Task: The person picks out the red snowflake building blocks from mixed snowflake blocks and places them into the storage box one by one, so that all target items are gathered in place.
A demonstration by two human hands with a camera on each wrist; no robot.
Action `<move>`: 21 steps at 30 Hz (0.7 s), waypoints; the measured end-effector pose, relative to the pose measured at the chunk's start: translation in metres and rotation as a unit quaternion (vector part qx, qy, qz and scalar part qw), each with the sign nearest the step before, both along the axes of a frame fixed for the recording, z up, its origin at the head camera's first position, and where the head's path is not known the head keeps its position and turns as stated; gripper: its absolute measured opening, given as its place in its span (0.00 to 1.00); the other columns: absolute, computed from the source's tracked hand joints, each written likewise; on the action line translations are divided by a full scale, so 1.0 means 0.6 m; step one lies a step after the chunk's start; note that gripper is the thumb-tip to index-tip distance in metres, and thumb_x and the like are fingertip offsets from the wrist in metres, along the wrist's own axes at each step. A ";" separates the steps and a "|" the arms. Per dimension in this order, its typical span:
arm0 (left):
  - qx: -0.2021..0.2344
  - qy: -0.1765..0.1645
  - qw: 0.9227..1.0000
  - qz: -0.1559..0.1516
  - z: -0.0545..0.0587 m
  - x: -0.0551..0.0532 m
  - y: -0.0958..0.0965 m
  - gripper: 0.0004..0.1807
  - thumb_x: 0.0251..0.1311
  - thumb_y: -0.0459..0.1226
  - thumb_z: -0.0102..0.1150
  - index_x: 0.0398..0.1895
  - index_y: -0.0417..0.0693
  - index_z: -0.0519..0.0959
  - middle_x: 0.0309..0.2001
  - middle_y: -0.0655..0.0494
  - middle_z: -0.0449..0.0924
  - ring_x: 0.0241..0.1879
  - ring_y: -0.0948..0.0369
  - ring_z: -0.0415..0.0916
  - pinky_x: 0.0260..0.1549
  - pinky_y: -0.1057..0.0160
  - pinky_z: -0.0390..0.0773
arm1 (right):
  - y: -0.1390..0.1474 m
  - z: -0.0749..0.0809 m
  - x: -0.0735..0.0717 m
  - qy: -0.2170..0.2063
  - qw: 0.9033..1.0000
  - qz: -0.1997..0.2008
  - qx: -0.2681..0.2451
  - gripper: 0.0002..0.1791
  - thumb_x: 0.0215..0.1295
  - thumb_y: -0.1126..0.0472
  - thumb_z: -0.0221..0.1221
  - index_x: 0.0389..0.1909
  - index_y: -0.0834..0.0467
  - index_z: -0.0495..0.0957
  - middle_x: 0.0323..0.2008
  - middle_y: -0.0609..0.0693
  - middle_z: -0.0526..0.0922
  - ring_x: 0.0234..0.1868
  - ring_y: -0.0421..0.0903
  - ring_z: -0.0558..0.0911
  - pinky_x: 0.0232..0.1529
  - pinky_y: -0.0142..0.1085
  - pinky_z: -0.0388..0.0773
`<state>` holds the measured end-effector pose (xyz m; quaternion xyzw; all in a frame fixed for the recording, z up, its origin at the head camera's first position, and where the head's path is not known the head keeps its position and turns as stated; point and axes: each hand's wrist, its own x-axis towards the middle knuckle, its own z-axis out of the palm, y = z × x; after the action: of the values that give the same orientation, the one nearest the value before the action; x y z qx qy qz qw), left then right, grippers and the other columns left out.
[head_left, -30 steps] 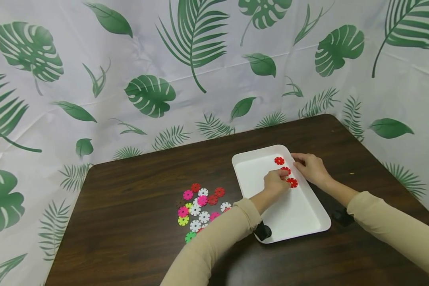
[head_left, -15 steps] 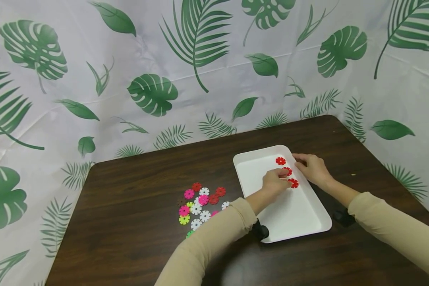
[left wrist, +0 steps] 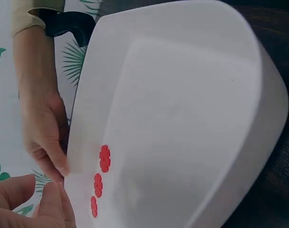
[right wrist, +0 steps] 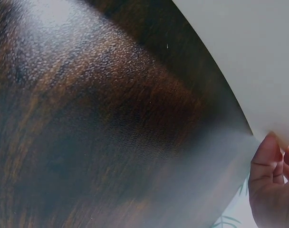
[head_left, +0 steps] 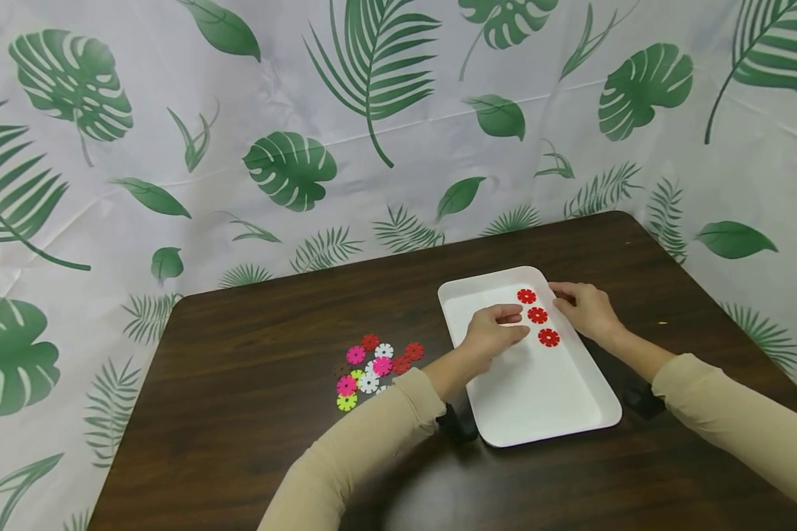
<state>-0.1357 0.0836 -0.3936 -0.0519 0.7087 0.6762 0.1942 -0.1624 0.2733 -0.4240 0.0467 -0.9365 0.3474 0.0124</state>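
Note:
Three red notched plastic discs (head_left: pixel 538 316) lie in a row along the right side of a white rectangular tray (head_left: pixel 538 431). My left hand (head_left: pixel 494 333) hovers over the tray just left of these discs, thumb and fingers parted, nothing between them. In the left wrist view, fingers of the left hand (left wrist: pixel 33 204) show at the lower left corner. My right hand (head_left: pixel 591 313) holds the tray's far right rim between thumb and fingers. The right wrist view catches that hand (right wrist: pixel 275 180) at the tray's edge (right wrist: pixel 249 61).
A loose pile of notched discs, with white (head_left: pixel 369 383), pink (head_left: pixel 347 385), yellow (head_left: pixel 347 400) and red ones (head_left: pixel 414 351), lies left of the tray, partly hidden by the left sleeve (head_left: pixel 365 442). The dark wooden table (head_left: pixel 239 369) meets a leaf-print cloth (head_left: pixel 226 133) behind.
My left hand has let go near the red discs and drawn back to the left, its fingers spreading. The right hand stays at the rim. The head view has shifted slightly.

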 end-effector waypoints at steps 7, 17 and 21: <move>0.060 -0.017 0.998 -0.017 0.013 -0.001 -0.039 0.18 0.55 0.25 0.61 0.51 0.36 0.77 0.47 0.42 0.79 0.35 0.63 0.79 0.44 0.62 0.80 | -0.003 -0.001 0.003 -0.013 1.000 -0.007 -0.011 0.23 0.67 0.67 0.53 0.61 0.69 0.67 0.55 0.72 0.72 0.40 0.62 0.81 0.37 0.47 0.81; 0.101 -0.020 0.994 -0.041 0.023 0.004 -0.127 0.20 0.57 0.26 0.59 0.54 0.35 0.75 0.52 0.36 0.77 0.41 0.58 0.82 0.50 0.57 0.77 | 0.001 0.001 -0.003 -0.010 1.000 -0.003 -0.004 0.22 0.66 0.68 0.54 0.60 0.71 0.67 0.51 0.74 0.74 0.34 0.58 0.79 0.33 0.44 0.83; 0.087 -0.016 0.995 -0.052 0.021 0.015 -0.166 0.22 0.58 0.27 0.58 0.57 0.32 0.72 0.54 0.34 0.75 0.42 0.60 0.81 0.53 0.55 0.74 | 0.001 0.000 -0.002 -0.014 1.000 -0.001 -0.006 0.23 0.66 0.68 0.54 0.60 0.71 0.67 0.51 0.74 0.74 0.35 0.58 0.79 0.34 0.45 0.83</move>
<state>-0.1267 -0.0158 -0.3811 -0.0089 0.6460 0.7232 0.2443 -0.1637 0.2740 -0.4238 0.0413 -0.9346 0.3534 0.0002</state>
